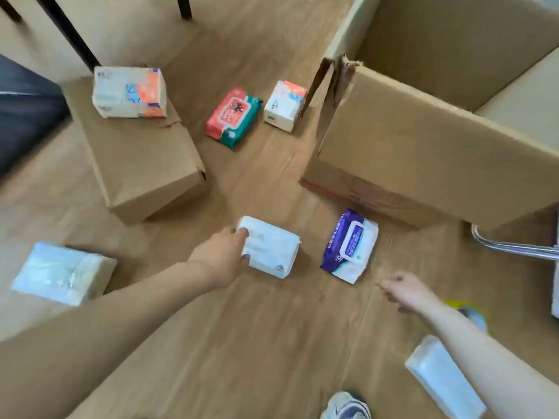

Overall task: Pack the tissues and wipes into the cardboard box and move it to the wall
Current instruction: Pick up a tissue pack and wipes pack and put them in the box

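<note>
My left hand [222, 255] grips the left end of a white tissue pack [272, 247] lying on the wooden floor. My right hand [405, 290] hovers just right of a purple-and-white wipes pack [348, 246], fingers loosely curled and holding nothing. The big open cardboard box [408, 146] stands at the upper right, its flaps up. A red-and-teal wipes pack [233, 116] and a small white-and-orange tissue pack [284, 105] lie beyond. A larger tissue pack [130, 92] rests on a closed small box [142, 158]. More white packs lie at the left [60, 273] and lower right [444, 379].
A chrome chair leg [514, 249] sticks out beside the big box at right. Dark furniture [27, 116] fills the left edge, and black table legs [184, 7] stand at the top. My shoe [348, 406] shows at the bottom.
</note>
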